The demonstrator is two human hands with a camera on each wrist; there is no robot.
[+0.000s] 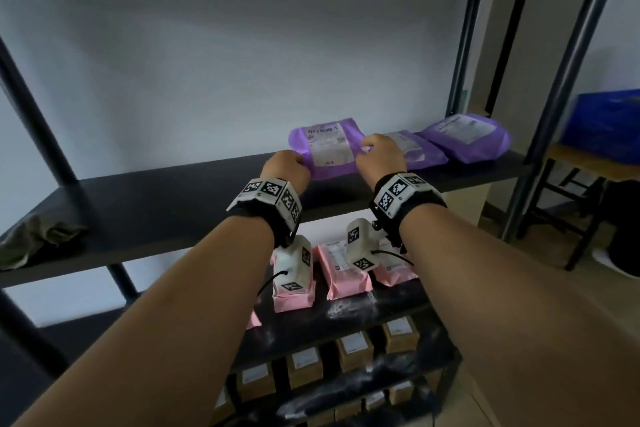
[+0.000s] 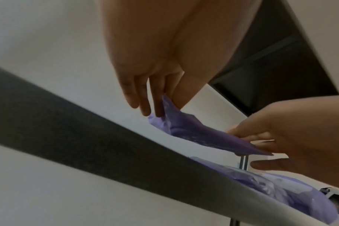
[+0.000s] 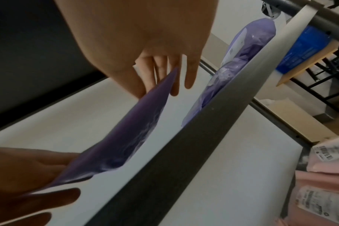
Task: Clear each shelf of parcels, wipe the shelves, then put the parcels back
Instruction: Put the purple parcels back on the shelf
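A flat purple parcel [image 1: 329,146] with a white label hangs just above the black middle shelf [image 1: 166,204], tilted up toward me. My left hand [image 1: 289,166] pinches its left edge and my right hand [image 1: 379,152] pinches its right edge. The left wrist view shows the left hand [image 2: 155,97] with thumb and fingers on the purple parcel [image 2: 194,131], clear of the shelf board. In the right wrist view the right hand [image 3: 162,73] grips the purple parcel [image 3: 130,131] the same way. Two more purple parcels [image 1: 467,137] lie on the shelf to the right.
A crumpled grey-green cloth [image 1: 38,239] lies at the shelf's left end. Pink parcels [image 1: 343,270] sit on the shelf below, and brown boxes [image 1: 353,350] below those. Black uprights [image 1: 568,87] frame the rack. A wooden table with a blue bag [image 1: 602,121] stands at right.
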